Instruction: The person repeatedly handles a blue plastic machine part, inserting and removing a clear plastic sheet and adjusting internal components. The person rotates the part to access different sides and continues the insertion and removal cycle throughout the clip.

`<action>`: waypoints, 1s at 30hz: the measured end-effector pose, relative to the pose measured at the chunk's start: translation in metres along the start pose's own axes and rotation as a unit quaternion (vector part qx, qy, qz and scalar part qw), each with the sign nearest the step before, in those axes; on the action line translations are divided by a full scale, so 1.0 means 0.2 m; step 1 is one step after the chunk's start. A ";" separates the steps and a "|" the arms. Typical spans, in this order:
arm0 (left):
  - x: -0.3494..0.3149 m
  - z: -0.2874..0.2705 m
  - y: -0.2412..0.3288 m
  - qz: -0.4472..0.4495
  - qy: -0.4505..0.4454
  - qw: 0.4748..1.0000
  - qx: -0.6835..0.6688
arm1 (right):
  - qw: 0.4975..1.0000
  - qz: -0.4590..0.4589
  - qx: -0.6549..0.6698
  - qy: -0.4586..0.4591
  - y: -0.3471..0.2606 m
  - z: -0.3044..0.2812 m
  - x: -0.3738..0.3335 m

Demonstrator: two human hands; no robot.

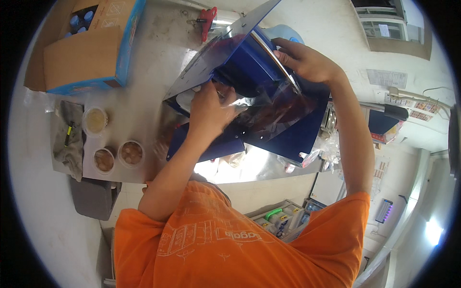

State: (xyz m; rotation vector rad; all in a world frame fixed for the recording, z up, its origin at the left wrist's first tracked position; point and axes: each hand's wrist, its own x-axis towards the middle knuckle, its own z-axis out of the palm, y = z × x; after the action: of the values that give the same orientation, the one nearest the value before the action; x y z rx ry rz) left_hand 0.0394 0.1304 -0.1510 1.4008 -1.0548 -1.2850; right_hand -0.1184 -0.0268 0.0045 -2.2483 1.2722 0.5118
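The left hand (207,111) is clenched on a sheet of clear film (269,103) that hangs crumpled across the open front of a blue machine (288,129). The right hand (303,60) grasps the machine's shiny metal bar (273,55) at its upper edge, fingers curled over it. The machine stands near the middle of the tabletop (144,86), with its flat lid (225,45) tilted up toward the far edge.

Along the near left edge of the tabletop sit three round tubs (114,146) with brownish contents, close together, and just beside them a grey rag (69,139) draped over the left edge. At the far left corner lies an open cardboard box (86,45) with blue sides holding bottles with blue caps. A red clamp (208,20) sits at the far edge, just beside the tilted lid.
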 end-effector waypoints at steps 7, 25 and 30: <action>-0.38 0.22 0.09 0.221 -0.126 0.964 0.077 | 0.935 -0.120 -0.147 0.300 -0.31 0.14 -0.15; -0.18 0.24 -0.10 0.147 -0.096 0.947 0.269 | 0.968 0.057 -0.218 -0.114 -0.46 0.38 -0.47; -0.17 0.25 -0.11 0.142 -0.117 0.956 0.226 | 0.954 0.101 -0.210 0.188 -0.38 0.30 -0.33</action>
State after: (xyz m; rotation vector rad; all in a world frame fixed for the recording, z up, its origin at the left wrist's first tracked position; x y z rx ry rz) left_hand -0.0129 0.1646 -0.1662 1.3755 -1.7306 -1.0523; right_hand -0.0888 0.0872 0.0112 -2.6764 1.7329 0.4764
